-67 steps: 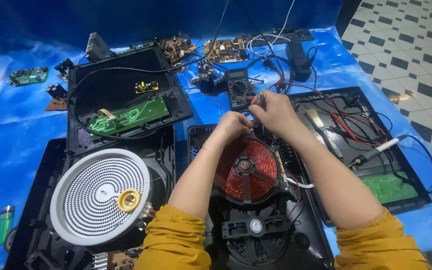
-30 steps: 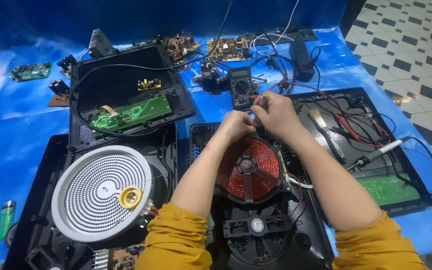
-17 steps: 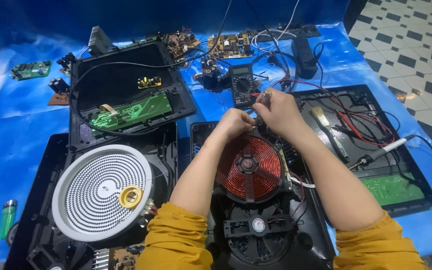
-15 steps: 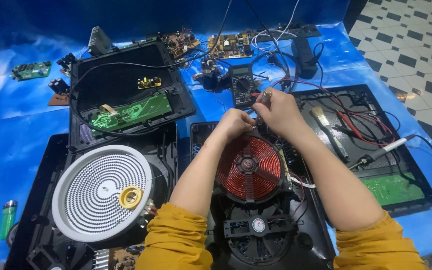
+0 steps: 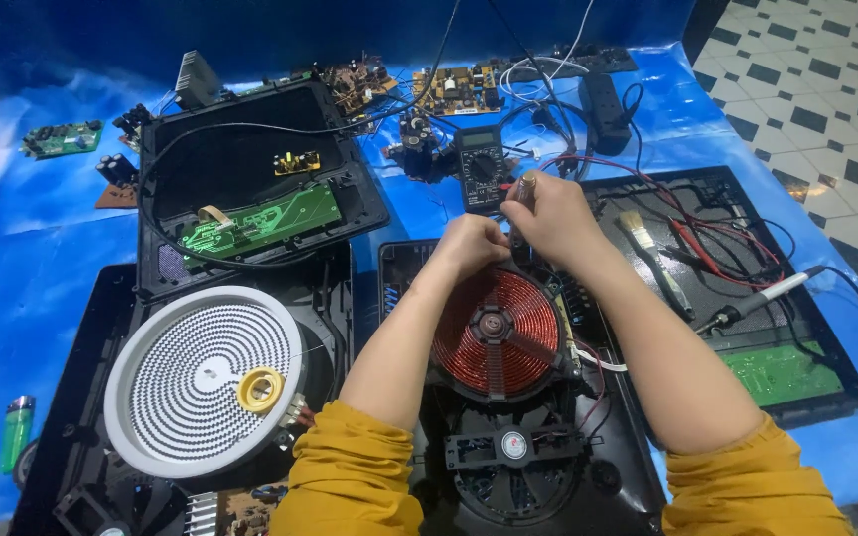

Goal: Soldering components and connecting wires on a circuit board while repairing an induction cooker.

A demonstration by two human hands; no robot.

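My right hand (image 5: 556,220) is closed around a screwdriver (image 5: 525,188), held upright with its handle sticking out above my fist. My left hand (image 5: 471,244) is curled beside it, fingertips bunched against the tool's lower part at the far edge of the red copper coil (image 5: 497,333). The tip is hidden behind my fingers. The coil sits in an opened black cooker base (image 5: 616,467), with a round fan (image 5: 513,447) near me. A black multimeter (image 5: 479,167) lies just beyond my hands.
On the left are a white radiant heating disc (image 5: 191,382) and a black housing with a green circuit board (image 5: 260,218). On the right a black tray (image 5: 831,382) holds a brush (image 5: 650,253), red leads (image 5: 712,253) and a soldering iron (image 5: 762,301). A green lighter (image 5: 14,432) lies far left.
Both hands stay at the coil's far edge on the screwdriver, with only small shifts. The view has drifted slightly.
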